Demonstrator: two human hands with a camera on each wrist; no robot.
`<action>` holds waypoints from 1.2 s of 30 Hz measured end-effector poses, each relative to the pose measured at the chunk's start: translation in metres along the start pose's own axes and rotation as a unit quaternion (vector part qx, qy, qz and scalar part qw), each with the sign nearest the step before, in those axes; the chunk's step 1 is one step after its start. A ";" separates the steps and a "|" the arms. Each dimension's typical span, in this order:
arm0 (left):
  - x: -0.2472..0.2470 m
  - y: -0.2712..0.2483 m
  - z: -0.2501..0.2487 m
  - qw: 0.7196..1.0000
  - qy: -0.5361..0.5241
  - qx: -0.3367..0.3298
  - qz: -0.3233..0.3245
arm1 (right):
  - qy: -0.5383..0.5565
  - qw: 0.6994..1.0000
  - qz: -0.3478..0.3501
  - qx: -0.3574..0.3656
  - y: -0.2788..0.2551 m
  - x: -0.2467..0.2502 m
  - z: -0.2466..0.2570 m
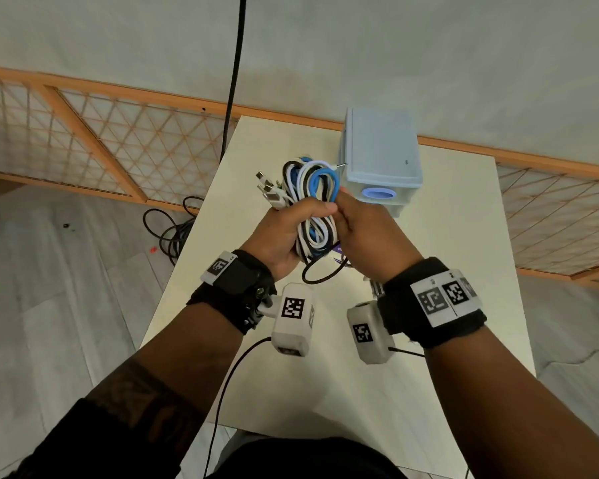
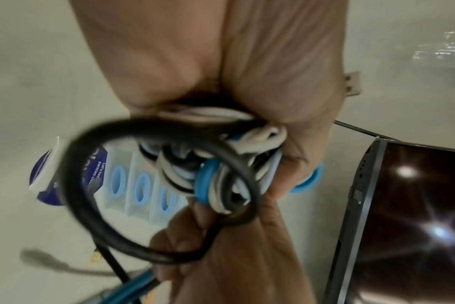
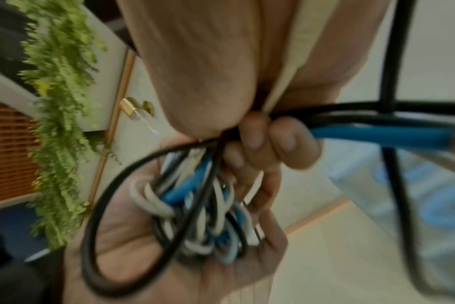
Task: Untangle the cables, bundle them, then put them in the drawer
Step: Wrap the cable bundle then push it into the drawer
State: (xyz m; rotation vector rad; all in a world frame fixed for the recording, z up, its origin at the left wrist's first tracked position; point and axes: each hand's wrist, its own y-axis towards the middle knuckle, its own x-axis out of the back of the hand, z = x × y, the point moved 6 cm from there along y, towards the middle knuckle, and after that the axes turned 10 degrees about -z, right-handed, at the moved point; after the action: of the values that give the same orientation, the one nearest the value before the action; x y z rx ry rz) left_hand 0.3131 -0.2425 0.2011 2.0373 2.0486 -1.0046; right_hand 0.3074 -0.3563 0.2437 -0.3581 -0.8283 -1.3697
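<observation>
Coiled bundle of white, blue and black cables [image 1: 313, 205] held above cream surface [image 1: 440, 271], between both hands; long axis runs away from person, far loops toward pale blue plastic drawer unit [image 1: 381, 157], silver plug ends [image 1: 268, 190] sticking out far-left. Left hand [image 1: 284, 233] clenched round bundle's middle. Right hand [image 1: 367, 233] pinching bundle from right side. One black loop [image 1: 320, 273] hangs near wrists

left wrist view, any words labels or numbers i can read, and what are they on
"Let's ke... pantries cl...": cut off, white print on the dark blue packet lying on the table.
Its larger lettering: hidden behind the black cable loop.
Small mark on the drawer unit top: too small to read.
Wristband square markers: patterns, no text.
</observation>
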 end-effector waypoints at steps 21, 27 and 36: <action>-0.001 0.000 -0.049 0.994 -0.054 -0.091 -0.021 | 0.347 0.897 0.200 -0.187 -0.035 -0.036 -0.021; 0.000 0.000 -0.051 0.992 -0.074 -0.098 -0.032 | 0.248 0.928 0.228 -0.160 -0.038 -0.038 -0.033; 0.002 0.002 -0.058 0.991 -0.064 -0.103 -0.049 | 0.220 0.961 0.082 -0.148 -0.028 -0.030 -0.034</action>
State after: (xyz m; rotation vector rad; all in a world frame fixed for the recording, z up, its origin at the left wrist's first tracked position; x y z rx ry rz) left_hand 0.3363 -0.2127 0.2448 1.7422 2.1042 -0.8726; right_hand 0.2917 -0.3631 0.1928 -0.3266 -0.2213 -1.3489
